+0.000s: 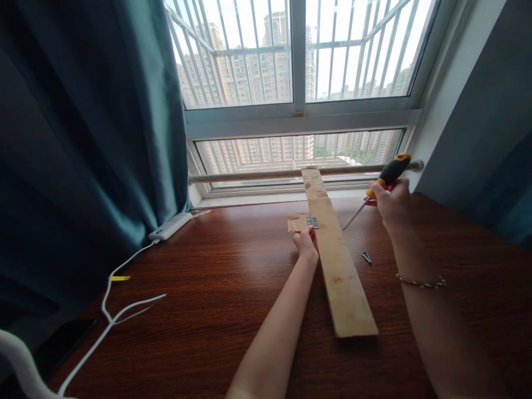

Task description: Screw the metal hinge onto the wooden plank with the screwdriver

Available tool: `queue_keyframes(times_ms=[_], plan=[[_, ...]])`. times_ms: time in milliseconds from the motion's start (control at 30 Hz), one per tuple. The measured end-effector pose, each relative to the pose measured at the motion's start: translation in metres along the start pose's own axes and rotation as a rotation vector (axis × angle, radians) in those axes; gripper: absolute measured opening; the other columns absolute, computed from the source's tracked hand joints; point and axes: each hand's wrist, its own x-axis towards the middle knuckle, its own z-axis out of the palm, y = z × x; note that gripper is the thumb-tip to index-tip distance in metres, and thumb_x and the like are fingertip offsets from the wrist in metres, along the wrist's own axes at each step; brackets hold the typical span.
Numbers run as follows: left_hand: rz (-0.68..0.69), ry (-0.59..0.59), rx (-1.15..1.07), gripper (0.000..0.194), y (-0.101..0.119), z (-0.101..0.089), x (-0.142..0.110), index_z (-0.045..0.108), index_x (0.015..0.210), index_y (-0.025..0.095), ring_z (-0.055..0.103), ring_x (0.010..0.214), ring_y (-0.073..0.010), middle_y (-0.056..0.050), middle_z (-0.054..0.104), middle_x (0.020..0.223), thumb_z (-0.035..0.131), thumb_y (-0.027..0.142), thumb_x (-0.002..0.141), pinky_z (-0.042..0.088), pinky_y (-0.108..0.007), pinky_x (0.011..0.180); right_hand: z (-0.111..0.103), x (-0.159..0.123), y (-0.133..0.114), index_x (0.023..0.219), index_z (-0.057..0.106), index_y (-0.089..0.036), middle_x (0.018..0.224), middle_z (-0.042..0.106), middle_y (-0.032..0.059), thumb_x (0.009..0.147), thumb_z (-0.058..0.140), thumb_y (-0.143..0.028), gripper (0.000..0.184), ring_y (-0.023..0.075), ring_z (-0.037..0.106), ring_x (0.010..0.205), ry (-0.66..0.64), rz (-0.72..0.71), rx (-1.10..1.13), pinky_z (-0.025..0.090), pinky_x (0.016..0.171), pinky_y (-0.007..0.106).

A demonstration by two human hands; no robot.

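My right hand [393, 202] is wrapped round the black and yellow handle of a screwdriver [389, 176]. Its thin shaft slants down to the left, the tip close to the right edge of a long wooden board [338, 260]. Beside the board's left edge, the fingers of my left hand [306, 244] are pinched at a small metal hinge [312, 222]. The hinge lies across the board's edge and a short wood piece [296, 223]. Whether the fingertips also grip that piece is hidden. A few screws [366, 257] lie on the table right of the board.
The board lies on a dark wooden table [216, 332], its far end by a horizontal rail [249, 176] before the window. A white power strip [170, 226], white cables [108, 327] and a yellow strip [120, 278] are at left. A blue curtain [137, 111] hangs there.
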Motion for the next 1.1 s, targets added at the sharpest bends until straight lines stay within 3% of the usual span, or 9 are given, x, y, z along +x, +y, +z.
queue_keyframes(times_ms=[100, 200, 300, 400, 500, 700, 967, 1100], plan=[[0.006, 0.002, 0.006, 0.015, -0.002, -0.001, 0.003, 0.054, 0.070, 0.013, 0.061, 0.054, -0.0144, -0.002, 0.061, 0.061, 0.059, 0.004, 0.059, 0.051, -0.026, 0.055, -0.020, 0.015, 0.031, 0.086, 0.058, -0.016, 0.062, 0.059, 0.0034, 0.069, 0.072, -0.033, 0.028, 0.0205, 0.062, 0.052, -0.144, 0.150, -0.274, 0.051, 0.047, 0.030], [0.011, 0.009, 0.013, 0.015, -0.001, -0.001, 0.003, 0.054, 0.068, 0.014, 0.060, 0.053, -0.0134, -0.002, 0.060, 0.060, 0.059, 0.003, 0.059, 0.050, -0.025, 0.054, -0.030, 0.018, 0.065, 0.074, 0.063, -0.013, 0.055, 0.059, 0.0057, 0.066, 0.073, -0.028, 0.019, 0.0241, 0.065, 0.059, -0.374, 0.324, -0.670, 0.052, 0.054, 0.031], [0.014, 0.008, 0.013, 0.015, 0.000, -0.001, 0.001, 0.054, 0.068, 0.014, 0.060, 0.054, -0.0134, -0.002, 0.060, 0.060, 0.058, 0.003, 0.059, 0.050, -0.024, 0.054, -0.030, 0.013, 0.091, 0.074, 0.067, -0.013, 0.063, 0.064, 0.0100, 0.066, 0.073, -0.027, 0.017, 0.0276, 0.068, 0.076, -0.517, 0.430, -1.000, 0.053, 0.065, 0.032], [0.013, 0.005, 0.014, 0.015, 0.001, 0.000, 0.000, 0.054, 0.069, 0.014, 0.060, 0.054, -0.0135, -0.001, 0.060, 0.060, 0.058, 0.003, 0.059, 0.050, -0.024, 0.054, -0.028, 0.008, 0.105, 0.083, 0.068, -0.010, 0.077, 0.067, 0.0153, 0.067, 0.073, -0.032, 0.027, 0.0306, 0.066, 0.088, -0.567, 0.481, -1.160, 0.053, 0.069, 0.034], [0.011, 0.004, 0.020, 0.015, 0.001, 0.000, 0.000, 0.054, 0.069, 0.014, 0.060, 0.053, -0.0131, -0.001, 0.060, 0.059, 0.059, 0.003, 0.059, 0.049, -0.024, 0.053, -0.028, 0.006, 0.110, 0.089, 0.068, -0.009, 0.085, 0.068, 0.0176, 0.065, 0.075, -0.033, 0.035, 0.0323, 0.066, 0.090, -0.579, 0.523, -1.220, 0.053, 0.071, 0.037], [0.009, -0.001, 0.003, 0.016, 0.002, 0.000, 0.000, 0.053, 0.068, 0.014, 0.058, 0.051, -0.0121, 0.000, 0.059, 0.057, 0.058, 0.002, 0.059, 0.049, -0.023, 0.052, -0.028, 0.004, 0.117, 0.084, 0.068, -0.010, 0.094, 0.067, 0.0195, 0.060, 0.077, -0.032, 0.034, 0.0333, 0.065, 0.094, -0.613, 0.537, -1.232, 0.054, 0.073, 0.039], [0.007, 0.003, 0.016, 0.016, 0.001, -0.001, 0.001, 0.054, 0.070, 0.014, 0.059, 0.052, -0.0122, -0.001, 0.060, 0.061, 0.058, 0.002, 0.060, 0.049, -0.024, 0.053, -0.034, 0.003, 0.122, 0.077, 0.066, -0.011, 0.077, 0.068, 0.0159, 0.058, 0.080, -0.032, 0.032, 0.0274, 0.068, 0.075, -0.618, 0.556, -1.161, 0.055, 0.061, 0.033], [0.019, -0.014, 0.019, 0.015, 0.002, 0.000, 0.000, 0.053, 0.069, 0.014, 0.059, 0.052, -0.0118, -0.002, 0.060, 0.061, 0.057, 0.002, 0.061, 0.049, -0.023, 0.052, -0.035, 0.003, 0.116, 0.082, 0.067, -0.009, 0.083, 0.069, 0.0190, 0.057, 0.081, -0.034, 0.039, 0.0302, 0.067, 0.082, -0.643, 0.533, -1.160, 0.055, 0.065, 0.034]])
